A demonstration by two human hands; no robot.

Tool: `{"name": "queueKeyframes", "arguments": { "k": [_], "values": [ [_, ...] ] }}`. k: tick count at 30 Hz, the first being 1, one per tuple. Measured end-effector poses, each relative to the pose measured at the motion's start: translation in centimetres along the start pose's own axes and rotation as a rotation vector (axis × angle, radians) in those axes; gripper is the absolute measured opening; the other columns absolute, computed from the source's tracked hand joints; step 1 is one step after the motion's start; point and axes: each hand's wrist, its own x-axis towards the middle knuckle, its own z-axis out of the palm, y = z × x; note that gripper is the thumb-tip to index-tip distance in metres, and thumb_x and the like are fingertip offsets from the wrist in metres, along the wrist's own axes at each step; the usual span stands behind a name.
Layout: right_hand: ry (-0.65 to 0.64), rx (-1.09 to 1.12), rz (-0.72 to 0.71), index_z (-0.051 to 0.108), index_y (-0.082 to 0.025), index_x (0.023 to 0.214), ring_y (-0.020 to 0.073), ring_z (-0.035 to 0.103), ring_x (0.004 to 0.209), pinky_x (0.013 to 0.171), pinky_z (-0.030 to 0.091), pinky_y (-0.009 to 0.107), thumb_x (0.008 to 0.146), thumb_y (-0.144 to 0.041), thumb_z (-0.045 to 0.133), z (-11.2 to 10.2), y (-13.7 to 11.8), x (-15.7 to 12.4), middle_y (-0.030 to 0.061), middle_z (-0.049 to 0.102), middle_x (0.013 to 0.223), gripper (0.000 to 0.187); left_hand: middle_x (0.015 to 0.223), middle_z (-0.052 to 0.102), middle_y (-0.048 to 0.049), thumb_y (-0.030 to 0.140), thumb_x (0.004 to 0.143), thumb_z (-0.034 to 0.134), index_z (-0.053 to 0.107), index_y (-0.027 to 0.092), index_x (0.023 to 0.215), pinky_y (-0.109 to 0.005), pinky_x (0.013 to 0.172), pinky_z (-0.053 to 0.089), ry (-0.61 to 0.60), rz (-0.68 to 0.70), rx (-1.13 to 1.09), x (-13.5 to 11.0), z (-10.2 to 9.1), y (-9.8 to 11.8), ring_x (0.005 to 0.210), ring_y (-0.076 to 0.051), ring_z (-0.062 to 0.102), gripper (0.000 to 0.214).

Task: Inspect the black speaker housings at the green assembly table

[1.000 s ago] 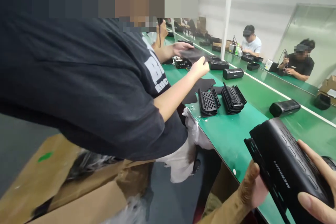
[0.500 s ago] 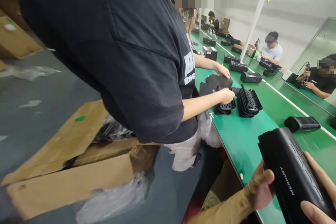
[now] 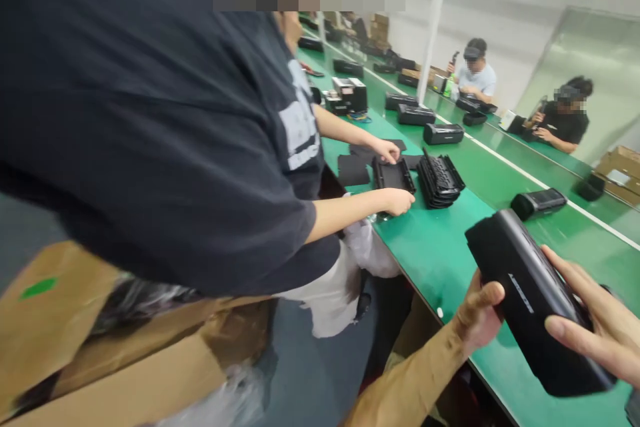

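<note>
I hold a long black speaker housing over the near edge of the green bench. My left hand grips its near end from below, thumb on the side. My right hand wraps its far end, fingers across the top. A co-worker in a black T-shirt leans over the bench just left of me, with both hands on a black grille part lying flat on the bench.
A stack of black grille parts stands beside the co-worker's hands, with dark fabric pieces behind. Finished black speakers lie along the conveyor. An open cardboard box sits on the floor at left. Other workers sit across the line.
The co-worker has lowered the dark fabric and now presses both hands on a grille part. I have raised and turned the housing a little; its logo side faces up.
</note>
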Motion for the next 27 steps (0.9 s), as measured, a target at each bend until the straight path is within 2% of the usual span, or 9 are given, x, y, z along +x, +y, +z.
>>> {"name": "queueKeyframes", "arguments": {
  "k": [3,5,9,11,14,19,21,24,27],
  "values": [
    [0.33,0.127,0.023,0.03,-0.039,0.173,0.0449,0.052,0.15,0.108,0.06,0.056,0.087,-0.078,0.073,2.7,-0.5,-2.2,0.0106,0.039,0.173,0.104,0.145,0.071,-0.0121,0.057,0.067,0.097,0.058,0.029,0.155,-0.062,0.122,0.044,0.099,0.057,0.021,0.9,0.7,0.4,0.145,-0.044,0.057,0.1],
    [0.541,0.156,0.028,0.02,-0.036,0.175,0.0475,0.042,0.155,0.116,0.049,0.066,0.085,-0.077,0.078,5.6,-0.4,-3.1,0.0148,0.032,0.175,0.114,0.149,0.069,-0.0117,0.057,0.067,0.096,0.055,0.03,0.157,-0.062,0.124,0.042,0.104,0.071,0.043,1.4,1.2,0.1,0.147,-0.043,0.055,0.102],
    [0.887,0.101,-0.117,0.041,-0.029,0.159,0.0473,0.047,0.148,0.119,0.035,0.074,0.081,-0.055,0.09,8.9,0.4,-2.5,0.0195,0.049,0.16,0.096,0.153,0.066,-0.0095,0.059,0.071,0.093,0.054,0.033,0.158,-0.061,0.128,0.037,0.048,0.064,0.154,2.3,1.9,-0.5,0.153,-0.042,0.049,0.099],
    [0.926,0.13,-0.119,0.05,-0.028,0.149,0.0442,0.052,0.144,0.118,0.039,0.067,0.082,-0.052,0.09,8.1,0.8,-2.5,0.0177,0.057,0.153,0.082,0.157,0.063,-0.0094,0.065,0.07,0.092,0.052,0.034,0.159,-0.063,0.13,0.034,-0.015,0.022,0.233,2.9,1.7,0.2,0.156,-0.044,0.045,0.102],
    [0.895,0.193,-0.044,0.054,-0.028,0.145,0.0391,0.057,0.141,0.115,0.045,0.051,0.083,-0.058,0.088,5.1,1.3,-4.2,0.0141,0.06,0.152,0.077,0.163,0.056,-0.0118,0.074,0.063,0.094,0.049,0.034,0.161,-0.063,0.131,0.031,-0.129,-0.013,0.405,5.0,1.7,3.5,0.157,-0.046,0.041,0.114],
    [0.796,0.302,0.037,0.049,-0.031,0.151,0.0349,0.059,0.139,0.113,0.048,0.04,0.082,-0.068,0.084,1.2,1.5,-8.1,0.011,0.055,0.159,0.086,0.165,0.051,-0.0128,0.043,0.051,0.107,0.057,0.034,0.157,-0.056,0.123,0.044,-0.417,-0.052,0.752,9.3,5.6,8.8,0.148,-0.044,0.053,0.118],
    [0.795,0.31,0.04,0.049,-0.032,0.151,0.0346,0.06,0.138,0.112,0.05,0.039,0.082,-0.069,0.083,0.3,1.6,-9.0,0.0106,0.054,0.16,0.086,0.153,0.061,-0.0133,0.038,0.056,0.103,0.059,0.031,0.155,-0.053,0.113,0.053,-0.517,-0.092,0.812,10.0,8.0,9.0,0.133,-0.041,0.065,0.109],
    [0.837,0.305,0.034,0.051,-0.033,0.149,0.0347,0.062,0.134,0.111,0.052,0.041,0.082,-0.069,0.083,-1.4,1.7,-9.6,0.0103,0.056,0.157,0.083,0.122,0.074,-0.0104,0.041,0.06,0.098,0.059,0.027,0.153,-0.045,0.094,0.061,-0.586,-0.079,0.839,10.4,10.4,7.3,0.106,-0.034,0.073,0.102],
    [0.81,0.367,0.039,0.053,-0.031,0.147,0.0349,0.067,0.122,0.102,0.057,0.044,0.079,-0.073,0.083,-4.4,2.3,-9.4,0.0119,0.062,0.146,0.085,0.125,0.074,-0.0093,0.047,0.058,0.097,0.061,0.026,0.149,-0.042,0.098,0.059,-0.523,0.026,0.796,11.1,10.9,4.7,0.11,-0.034,0.072,0.101]
  ]
}}
